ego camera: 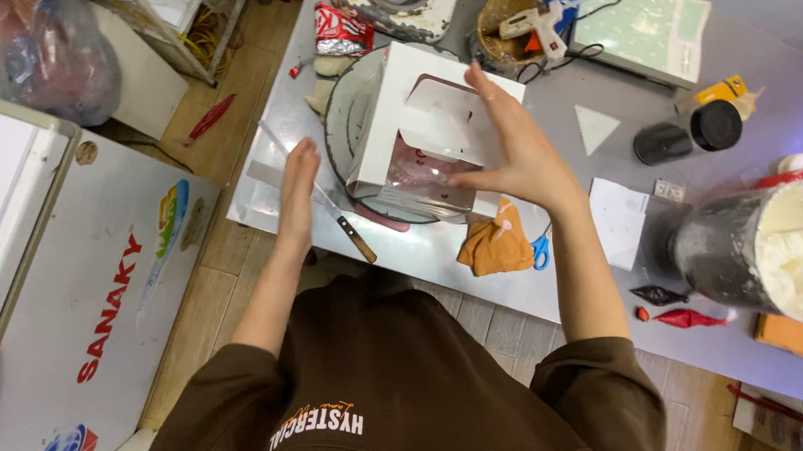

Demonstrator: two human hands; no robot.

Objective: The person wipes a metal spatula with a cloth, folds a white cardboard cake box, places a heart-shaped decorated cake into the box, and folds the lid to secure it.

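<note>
You're steadying the white window box (pixel 432 124) on the turntable (pixel 342 117), right hand (pixel 519 156) flat against it with fingers spread, left hand (pixel 297 181) open beside; next, align it gently.

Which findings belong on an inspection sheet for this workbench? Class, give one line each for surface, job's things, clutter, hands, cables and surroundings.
Surface: grey metal table, crowded.
Job's things: white window box standing on a round turntable; something pink shows through its window.
Clutter: long knife, orange cloth, blue scissors, glue gun, paper pieces, metal bowl of white cream.
Hands: right hand flat against the box's windowed side; left hand open beside the turntable, holding nothing.
Cables: black cord by the glue gun.
Surroundings: white chest freezer to the left, wooden floor.
</note>
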